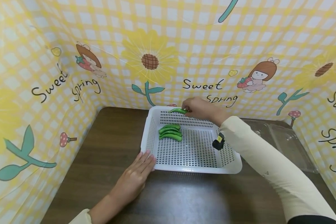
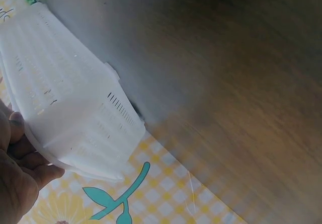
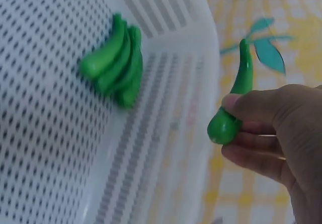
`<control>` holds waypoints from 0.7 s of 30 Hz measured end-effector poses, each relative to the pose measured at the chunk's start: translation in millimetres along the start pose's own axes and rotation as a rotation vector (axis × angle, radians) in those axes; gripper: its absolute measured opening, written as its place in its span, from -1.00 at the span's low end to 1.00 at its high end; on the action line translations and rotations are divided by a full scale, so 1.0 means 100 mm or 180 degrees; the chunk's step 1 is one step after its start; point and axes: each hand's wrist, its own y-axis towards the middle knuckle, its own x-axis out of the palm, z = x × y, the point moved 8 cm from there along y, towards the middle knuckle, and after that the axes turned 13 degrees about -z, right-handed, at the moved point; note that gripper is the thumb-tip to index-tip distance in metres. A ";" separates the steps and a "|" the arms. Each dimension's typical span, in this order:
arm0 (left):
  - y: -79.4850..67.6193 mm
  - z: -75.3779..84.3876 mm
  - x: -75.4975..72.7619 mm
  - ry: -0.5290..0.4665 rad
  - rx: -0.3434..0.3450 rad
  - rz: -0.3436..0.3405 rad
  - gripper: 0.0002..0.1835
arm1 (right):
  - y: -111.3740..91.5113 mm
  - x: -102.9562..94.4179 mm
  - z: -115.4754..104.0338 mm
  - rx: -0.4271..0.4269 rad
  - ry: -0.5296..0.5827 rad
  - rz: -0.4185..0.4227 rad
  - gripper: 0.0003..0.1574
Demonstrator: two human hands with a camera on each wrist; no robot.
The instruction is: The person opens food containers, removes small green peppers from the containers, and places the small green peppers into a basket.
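Note:
My right hand (image 1: 200,109) pinches a green chili pepper (image 3: 244,78) between thumb and fingers, over the far rim of a white plastic basket (image 1: 191,170). The pepper's thin end points left in the head view, and its thick end sits by the fingertips in the right wrist view. Several more green chili peppers (image 1: 170,133) lie side by side inside the basket, near its left wall. My left hand (image 1: 133,177) holds the basket's near left corner; in the left wrist view its fingers (image 2: 49,174) bend at the rim.
The basket stands on a dark wooden table (image 1: 112,140). Clear plastic trays (image 1: 289,146) lie at the right, partly behind the right forearm. Yellow checked cloth (image 1: 168,46) with printed flowers lines the back and sides. A small black device (image 1: 218,142) hangs at the right wrist.

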 end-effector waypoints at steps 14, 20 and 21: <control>0.01 0.00 0.00 -0.0050 -0.0048 -0.0076 -0.57 | 0.41 0.72 -0.38 0.0330 -0.0157 -0.1076 -0.89; 0.01 0.00 0.00 -0.0031 -0.0049 -0.0061 -0.57 | 0.41 0.96 -0.48 0.0430 -0.0227 -0.1374 -0.91; 0.01 0.00 0.00 -0.0025 -0.0047 -0.0055 -0.57 | 0.41 1.00 -0.49 0.0450 -0.0235 -0.1404 -0.91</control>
